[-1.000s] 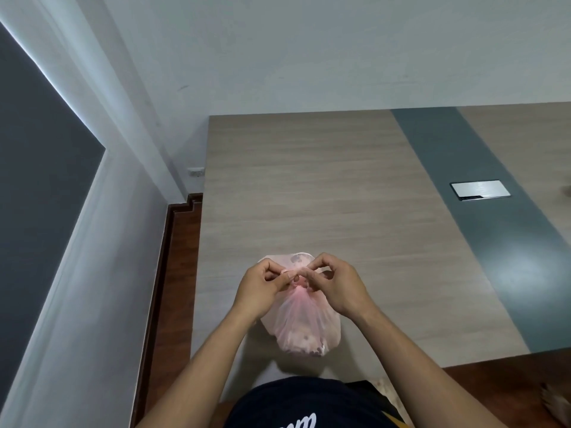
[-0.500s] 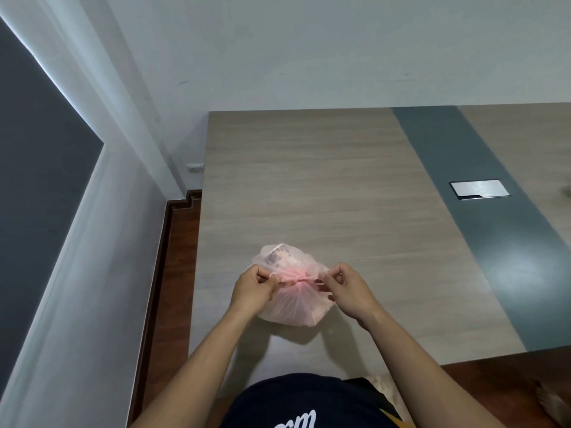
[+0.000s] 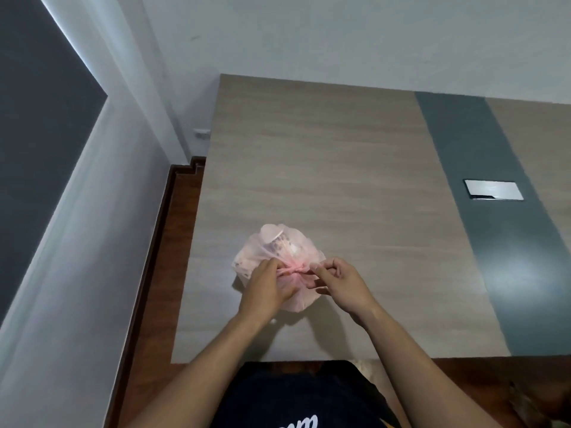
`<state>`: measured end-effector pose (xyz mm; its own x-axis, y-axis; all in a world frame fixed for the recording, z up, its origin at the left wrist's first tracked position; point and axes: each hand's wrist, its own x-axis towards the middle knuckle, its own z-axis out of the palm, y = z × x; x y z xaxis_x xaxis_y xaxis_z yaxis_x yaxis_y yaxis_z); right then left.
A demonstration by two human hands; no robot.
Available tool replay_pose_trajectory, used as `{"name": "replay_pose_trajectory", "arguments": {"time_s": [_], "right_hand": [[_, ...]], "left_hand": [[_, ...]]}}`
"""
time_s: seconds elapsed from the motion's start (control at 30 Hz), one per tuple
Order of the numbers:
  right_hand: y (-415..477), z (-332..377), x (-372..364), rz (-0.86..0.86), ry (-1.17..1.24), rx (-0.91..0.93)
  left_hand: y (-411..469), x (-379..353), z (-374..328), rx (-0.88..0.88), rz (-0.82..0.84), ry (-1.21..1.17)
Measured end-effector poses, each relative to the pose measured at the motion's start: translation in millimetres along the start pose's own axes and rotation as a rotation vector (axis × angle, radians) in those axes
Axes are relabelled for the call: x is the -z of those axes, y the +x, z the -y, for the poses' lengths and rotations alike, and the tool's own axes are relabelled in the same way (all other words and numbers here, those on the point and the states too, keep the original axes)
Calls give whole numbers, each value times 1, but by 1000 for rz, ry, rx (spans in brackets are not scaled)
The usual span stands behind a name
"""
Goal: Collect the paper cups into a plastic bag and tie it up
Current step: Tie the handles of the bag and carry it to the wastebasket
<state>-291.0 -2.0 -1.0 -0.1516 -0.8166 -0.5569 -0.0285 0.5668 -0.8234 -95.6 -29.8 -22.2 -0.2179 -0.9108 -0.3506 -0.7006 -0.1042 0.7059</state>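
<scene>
A thin pink plastic bag lies on the wooden table near its front left corner. Paper cups with a dark pattern show faintly through the plastic. The bag's mouth is gathered into a tight pink twist in the middle. My left hand pinches the left end of that twist. From the other side, my right hand pinches the right end between thumb and fingers. The cups lower in the bag are hidden by my hands.
A dark grey strip runs across the table on the right, with a metal cable hatch set in it. The table's left edge borders a white wall and a strip of dark wood floor. The near edge is against my body.
The bag was lifted in the air a second ago; it now lies on the table. My hands pulled the two ends apart and the twist has tightened.
</scene>
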Motion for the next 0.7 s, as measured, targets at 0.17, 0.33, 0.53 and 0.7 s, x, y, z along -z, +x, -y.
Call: {"name": "replay_pose_trajectory", "arguments": {"time_s": [0.17,0.33,0.53,0.7], "right_hand": [[3,-4,14,87,-45,-3],[19,0,51,208,-276,146],[37,-11,98,318,-540,326],[48,-14,121,334,-598,450]], "left_hand": [[-4,-11,0,-1,-97,36],[-6,-22,-19,-42,-172,-14],[-15,-53,-45,-67,-239,34],[-24,-77,-64,-26,-307,-27]]}}
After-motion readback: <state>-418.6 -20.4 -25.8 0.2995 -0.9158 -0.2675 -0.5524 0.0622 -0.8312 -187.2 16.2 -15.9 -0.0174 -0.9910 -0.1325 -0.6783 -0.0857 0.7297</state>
